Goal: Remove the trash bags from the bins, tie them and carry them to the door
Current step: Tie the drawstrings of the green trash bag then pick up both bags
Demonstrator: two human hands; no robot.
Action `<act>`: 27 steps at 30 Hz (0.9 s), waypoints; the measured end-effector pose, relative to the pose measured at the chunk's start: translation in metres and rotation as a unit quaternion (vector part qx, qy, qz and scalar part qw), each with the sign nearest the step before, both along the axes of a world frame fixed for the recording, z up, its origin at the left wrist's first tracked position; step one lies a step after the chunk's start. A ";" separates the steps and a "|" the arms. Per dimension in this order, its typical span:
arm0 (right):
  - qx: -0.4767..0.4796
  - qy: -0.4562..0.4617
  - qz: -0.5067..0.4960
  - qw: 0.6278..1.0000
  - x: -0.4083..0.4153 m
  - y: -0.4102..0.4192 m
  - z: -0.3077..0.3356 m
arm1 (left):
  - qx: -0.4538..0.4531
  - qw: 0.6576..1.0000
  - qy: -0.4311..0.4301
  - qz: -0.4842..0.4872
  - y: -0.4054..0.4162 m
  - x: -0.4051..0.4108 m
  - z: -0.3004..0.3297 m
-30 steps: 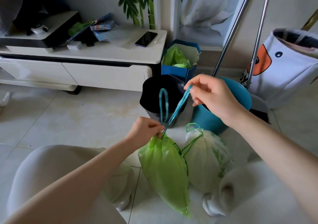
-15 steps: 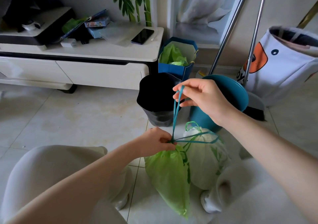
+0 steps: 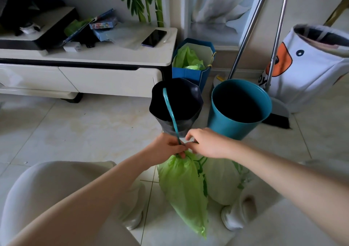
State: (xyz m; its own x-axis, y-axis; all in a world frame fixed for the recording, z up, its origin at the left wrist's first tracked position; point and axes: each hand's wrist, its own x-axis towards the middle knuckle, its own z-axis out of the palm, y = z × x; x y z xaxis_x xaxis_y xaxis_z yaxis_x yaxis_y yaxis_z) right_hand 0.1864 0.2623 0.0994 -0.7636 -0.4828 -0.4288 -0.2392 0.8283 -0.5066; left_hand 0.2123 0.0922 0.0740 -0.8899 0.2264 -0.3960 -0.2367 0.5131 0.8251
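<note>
A green trash bag (image 3: 184,187) hangs between my knees, gathered shut at its neck. My left hand (image 3: 166,147) pinches that neck and the teal drawstring (image 3: 171,113), whose loop stands up in front of the black bin (image 3: 176,104). My right hand (image 3: 205,144) meets the left at the neck, fingers closed on the drawstring's other strand. A pale whitish trash bag (image 3: 223,183) with green print sits on the floor just right of the green one, partly behind my right arm. The teal bin (image 3: 239,107) stands to the right of the black bin, with nothing showing in its dark inside.
A blue paper bag (image 3: 192,73) with green plastic inside stands behind the bins. A white low cabinet (image 3: 90,72) carries a phone (image 3: 154,38) and clutter. Broom poles (image 3: 251,28) and a dustpan lean at the right, beside a duck-print fabric basket (image 3: 309,64).
My right hand came down from above the bins to the bag's neck beside my left hand. The side loop of drawstring has closed up; one loop now stands upright.
</note>
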 end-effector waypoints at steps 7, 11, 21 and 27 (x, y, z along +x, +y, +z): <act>-0.049 0.035 -0.039 0.997 -0.009 0.009 0.013 | -0.006 0.998 -0.025 0.057 -0.008 -0.005 -0.003; -0.042 -0.043 0.029 0.998 -0.004 0.009 0.014 | 0.024 0.994 -0.048 0.090 -0.009 -0.006 -0.002; -0.082 -0.001 0.003 0.997 0.005 0.004 -0.013 | 0.061 0.995 -0.058 0.057 -0.007 -0.001 -0.001; -0.145 -0.005 -0.018 0.989 0.007 -0.005 -0.030 | 0.071 0.994 -0.062 0.054 -0.012 -0.002 0.000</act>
